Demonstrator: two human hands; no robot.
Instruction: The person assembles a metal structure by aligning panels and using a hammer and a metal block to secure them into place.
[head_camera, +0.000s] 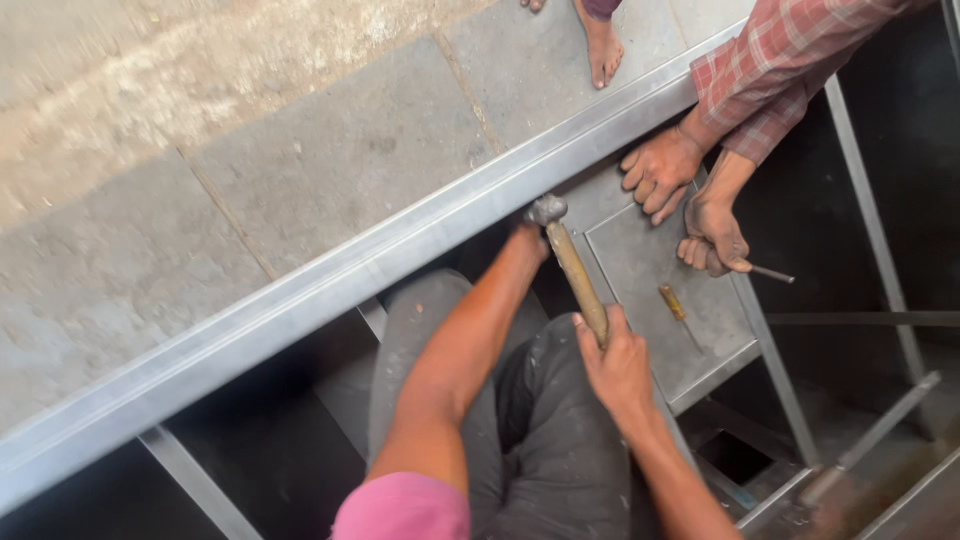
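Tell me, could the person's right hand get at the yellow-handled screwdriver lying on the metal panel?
Probably yes: the screwdriver lies bare on the panel beside the right hand, but that hand is busy holding the hammer.

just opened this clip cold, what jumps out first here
A long steel frame rail cuts diagonally across the view. At its middle, the person's right hand grips a wooden-handled hammer whose head sits at the rail, while the left hand reaches up just beneath it. At upper right, a co-worker in a plaid sleeve rests one hand on a grey metal panel and holds a thin rod.

Hammer (572, 262): wooden handle, steel head (dull); frame rail (330, 280) brushed metal.
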